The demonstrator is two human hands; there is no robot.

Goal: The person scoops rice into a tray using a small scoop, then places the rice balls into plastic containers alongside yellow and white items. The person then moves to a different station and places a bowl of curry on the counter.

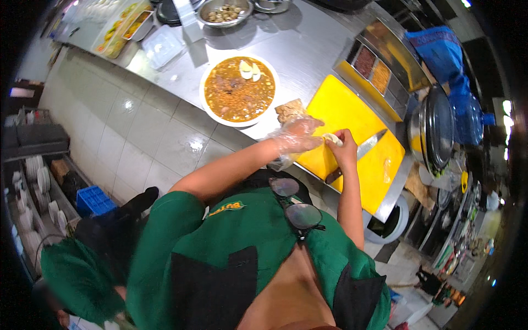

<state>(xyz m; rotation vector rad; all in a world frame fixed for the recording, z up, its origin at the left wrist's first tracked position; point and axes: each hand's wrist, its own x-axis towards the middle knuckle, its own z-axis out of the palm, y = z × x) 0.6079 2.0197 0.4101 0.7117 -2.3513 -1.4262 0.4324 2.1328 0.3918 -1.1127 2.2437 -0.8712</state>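
My right hand (345, 149), bare, pinches a small pale piece of what looks like boiled egg (332, 138) over the near edge of the yellow cutting board (341, 107). My left hand (297, 136) wears a loose clear plastic glove; its fingers are stretched and apart, the tips beside the egg. On the board, under my right hand, lies a knife (372, 144) with a dark handle. A brown, crisp-looking slab (289, 110) rests just beyond my left hand. To its left, a wide white bowl (204, 104) holds orange-brown stew topped with egg pieces (250, 71).
Behind the board stands a metal topping tray (352, 69) with filled compartments. A large lidded pot (434, 132) is at the right. Far back, a steel bowl (225, 14) holds small pale round pieces. Another person in green (82, 280) is at lower left, beside a dish rack.
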